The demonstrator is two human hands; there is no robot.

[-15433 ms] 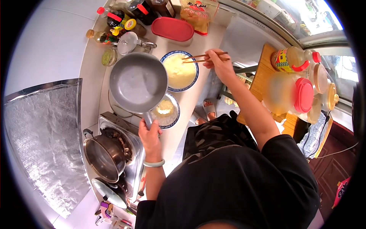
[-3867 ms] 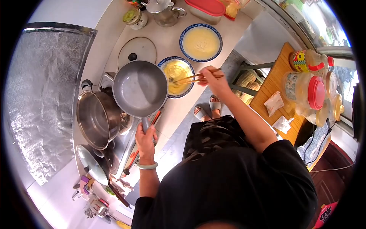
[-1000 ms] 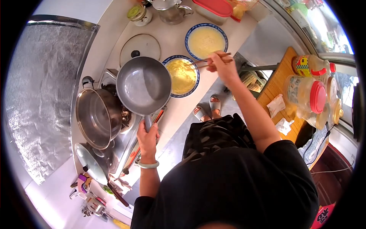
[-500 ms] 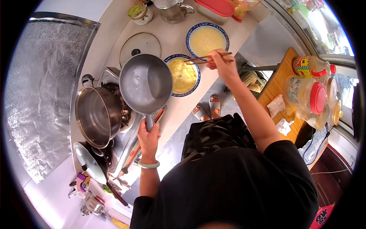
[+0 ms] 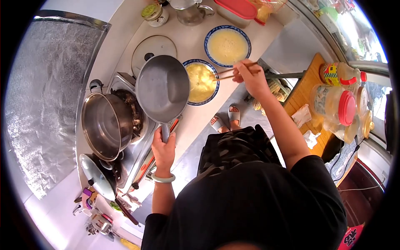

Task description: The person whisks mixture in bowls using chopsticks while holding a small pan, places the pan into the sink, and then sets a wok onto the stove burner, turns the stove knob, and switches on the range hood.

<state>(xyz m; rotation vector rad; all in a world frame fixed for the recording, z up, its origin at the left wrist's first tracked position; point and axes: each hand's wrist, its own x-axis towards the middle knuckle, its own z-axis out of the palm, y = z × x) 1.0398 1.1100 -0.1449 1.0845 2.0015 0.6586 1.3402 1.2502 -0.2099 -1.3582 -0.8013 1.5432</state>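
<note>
My left hand (image 5: 163,149) is closed round the handle of a grey frying pan (image 5: 161,89), which is tilted and held up beside the stove. Nothing lies in the pan. In my right hand (image 5: 251,77) is a pair of chopsticks (image 5: 227,77), their tips over or at the yellow food in a blue-rimmed bowl (image 5: 201,85). The pan's edge hides part of that bowl's left rim. Just beyond stands a second blue-rimmed bowl (image 5: 227,45) filled with pale yellow liquid.
A steel pot (image 5: 107,127) sits on the gas stove (image 5: 134,112), with a lidded pan (image 5: 98,177) nearer me. Behind the bowls are a glass lid (image 5: 143,52), a jar (image 5: 155,15), a metal jug (image 5: 189,12) and a red-lidded box (image 5: 237,10). Jars (image 5: 346,106) crowd a wooden table at right.
The chopsticks have swung lower and to the right, and my right hand has shifted slightly down and right. The pan has moved a little right and tilted more.
</note>
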